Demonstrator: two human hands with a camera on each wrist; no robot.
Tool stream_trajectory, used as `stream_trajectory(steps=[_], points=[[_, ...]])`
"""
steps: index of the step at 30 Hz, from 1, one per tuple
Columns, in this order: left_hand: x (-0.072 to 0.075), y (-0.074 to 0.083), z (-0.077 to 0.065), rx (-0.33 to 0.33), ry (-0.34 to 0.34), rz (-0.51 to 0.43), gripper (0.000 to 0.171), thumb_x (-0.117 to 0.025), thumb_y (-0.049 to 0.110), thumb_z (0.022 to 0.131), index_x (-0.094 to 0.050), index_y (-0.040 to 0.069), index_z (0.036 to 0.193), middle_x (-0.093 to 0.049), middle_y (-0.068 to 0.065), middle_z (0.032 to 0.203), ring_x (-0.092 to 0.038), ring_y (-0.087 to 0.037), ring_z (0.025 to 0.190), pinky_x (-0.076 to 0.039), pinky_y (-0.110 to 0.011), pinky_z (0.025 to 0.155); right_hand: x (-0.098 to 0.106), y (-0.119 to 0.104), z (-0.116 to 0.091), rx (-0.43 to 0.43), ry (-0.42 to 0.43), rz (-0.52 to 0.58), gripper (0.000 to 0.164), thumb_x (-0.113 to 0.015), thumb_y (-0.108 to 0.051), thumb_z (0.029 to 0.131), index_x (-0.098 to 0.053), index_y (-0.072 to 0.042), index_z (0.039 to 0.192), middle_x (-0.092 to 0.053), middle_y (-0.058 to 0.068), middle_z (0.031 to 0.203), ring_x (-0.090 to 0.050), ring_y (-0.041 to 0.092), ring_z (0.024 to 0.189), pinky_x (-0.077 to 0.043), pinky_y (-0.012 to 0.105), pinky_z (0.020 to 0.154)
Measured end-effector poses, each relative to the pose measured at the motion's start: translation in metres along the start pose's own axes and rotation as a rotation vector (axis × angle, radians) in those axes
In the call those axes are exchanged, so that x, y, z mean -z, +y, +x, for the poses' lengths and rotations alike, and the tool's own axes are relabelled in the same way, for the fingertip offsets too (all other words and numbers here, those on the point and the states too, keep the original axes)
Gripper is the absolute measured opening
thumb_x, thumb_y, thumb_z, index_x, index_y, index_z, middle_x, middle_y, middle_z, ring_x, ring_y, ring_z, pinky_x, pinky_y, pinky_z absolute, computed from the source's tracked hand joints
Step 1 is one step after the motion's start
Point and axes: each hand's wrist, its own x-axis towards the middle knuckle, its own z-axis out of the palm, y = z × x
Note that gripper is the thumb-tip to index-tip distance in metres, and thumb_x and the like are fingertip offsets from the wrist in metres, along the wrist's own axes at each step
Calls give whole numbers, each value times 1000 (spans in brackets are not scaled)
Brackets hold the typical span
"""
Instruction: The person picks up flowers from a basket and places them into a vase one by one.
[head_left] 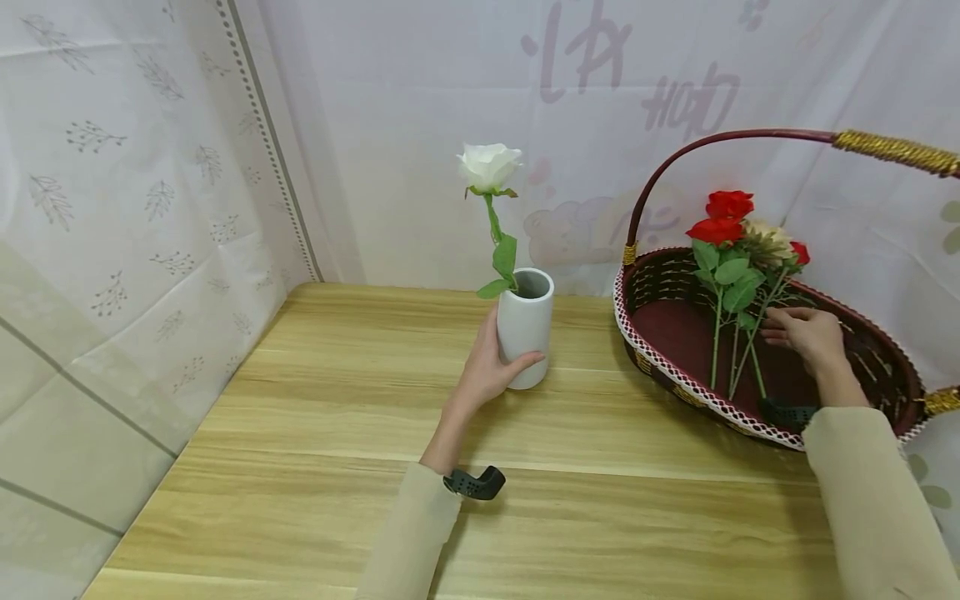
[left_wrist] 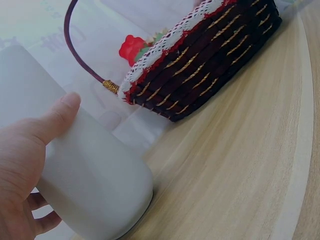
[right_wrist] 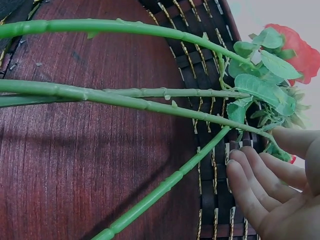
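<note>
A white vase [head_left: 525, 333] stands on the wooden table, and my left hand [head_left: 491, 362] grips its side, thumb across the front. One white rose [head_left: 489, 171] leans out of the vase, its leaves over the rim. My right hand [head_left: 813, 337] reaches into the basket beside the flower stems. In the right wrist view, its loosely bent fingers [right_wrist: 257, 182] and thumb lie around a thin green stem [right_wrist: 200, 116] near the blossoms, without closing on it. Several red roses [head_left: 716, 231] and a cream flower [head_left: 767, 242] lean against the basket's back wall.
The dark woven basket [head_left: 652, 367] has a white lace rim and a tall arched handle [head_left: 750, 135] wrapped in gold. It sits at the right of the wooden table [head_left: 337, 400]. Printed curtains [head_left: 420, 150] hang behind and at the left.
</note>
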Motion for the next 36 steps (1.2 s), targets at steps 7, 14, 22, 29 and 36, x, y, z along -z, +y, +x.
stream_trajectory(steps=[7,14,22,29,36], points=[[0,-1,0,-2,-1,5,104,-86,29,83,-17,24,160,-41,-5,148,-46,-22,129,-41,-48,105,0,2,3,-3,-34,1,48,-56,-28,104,-45,8,134,-63,-23,78,-68,0,72,-58,25,70],[0,0,0,-5,-1,13,104,-86,28,83,-17,24,160,-41,-5,149,-46,-22,129,-41,-48,106,-1,1,3,-32,-62,18,48,-58,-30,103,-46,3,134,-66,-19,79,-69,1,72,-58,25,69],[0,1,0,-8,-5,7,103,-86,28,83,-18,23,160,-42,-5,148,-47,-22,129,-41,-48,105,-3,2,1,-18,-49,-28,64,-56,-30,104,-35,14,145,-64,-21,77,-68,1,70,-59,26,70],[-1,0,0,0,0,11,104,-86,28,83,-17,21,160,-41,-6,149,-45,-22,129,-40,-47,106,-4,4,3,9,-16,-80,65,-55,-27,105,-33,17,147,-61,-23,75,-67,0,67,-58,25,68],[0,0,0,4,-1,8,103,-86,27,83,-17,20,160,-40,-7,150,-45,-22,130,-40,-48,106,-5,5,3,25,26,-75,55,-58,-24,103,-42,13,141,-60,-26,76,-66,-1,66,-57,22,65]])
